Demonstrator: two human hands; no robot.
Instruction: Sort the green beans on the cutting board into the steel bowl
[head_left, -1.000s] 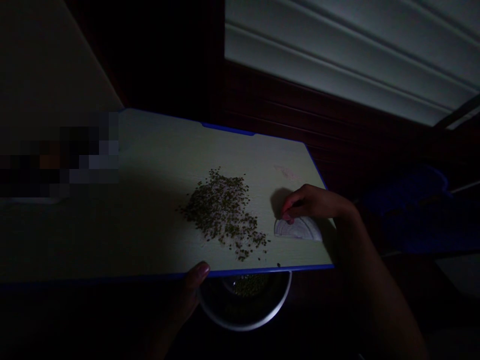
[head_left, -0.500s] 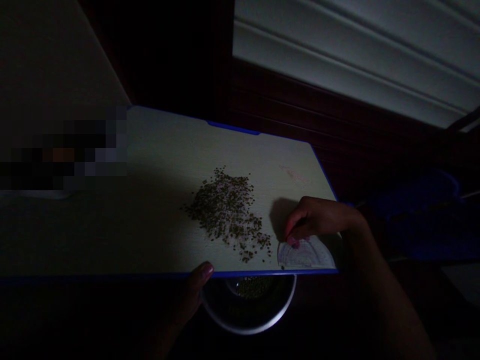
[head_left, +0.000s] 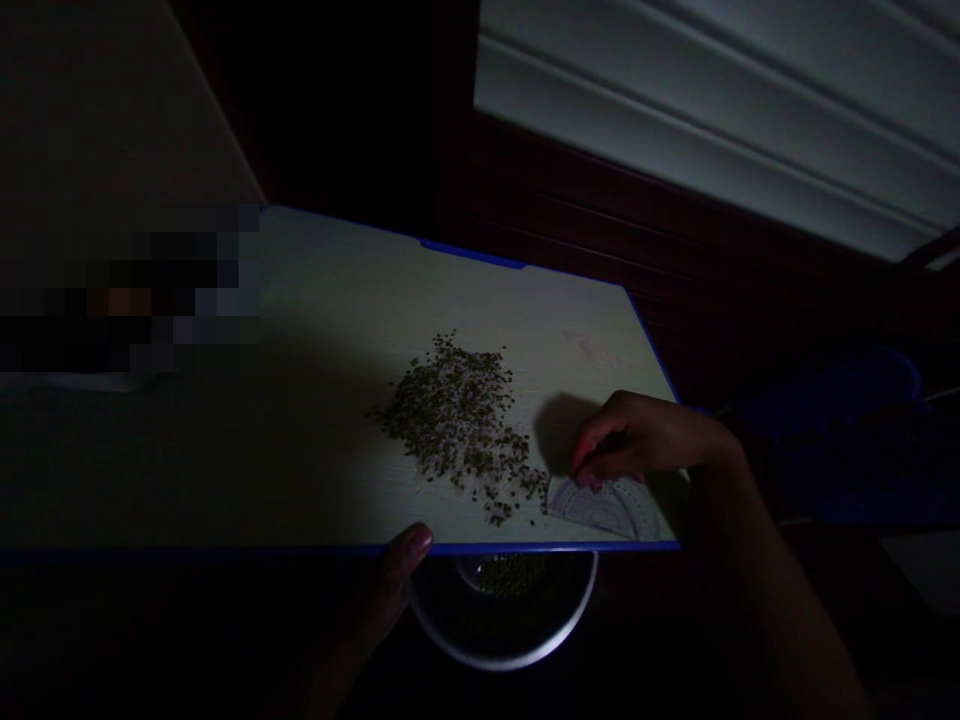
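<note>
A heap of small green grains [head_left: 461,425] lies on a pale board with a blue rim [head_left: 315,330]. My right hand [head_left: 637,438] pinches a clear half-round protractor [head_left: 607,507] flat on the board, its left edge touching the grains. My left hand [head_left: 386,590] grips a metal bowl [head_left: 504,610] held under the board's near edge, thumb up against the rim. The bowl holds some of the same grains.
The room is very dark. A blurred patch covers the board's left end. Behind the board runs dark wood panelling [head_left: 675,260] with a pale slatted surface [head_left: 720,110] above. A dark blue shape [head_left: 840,430] sits to the right.
My right hand slid the protractor toward the near edge, then left up against the grain heap. The bowl and my left hand stayed under the edge.
</note>
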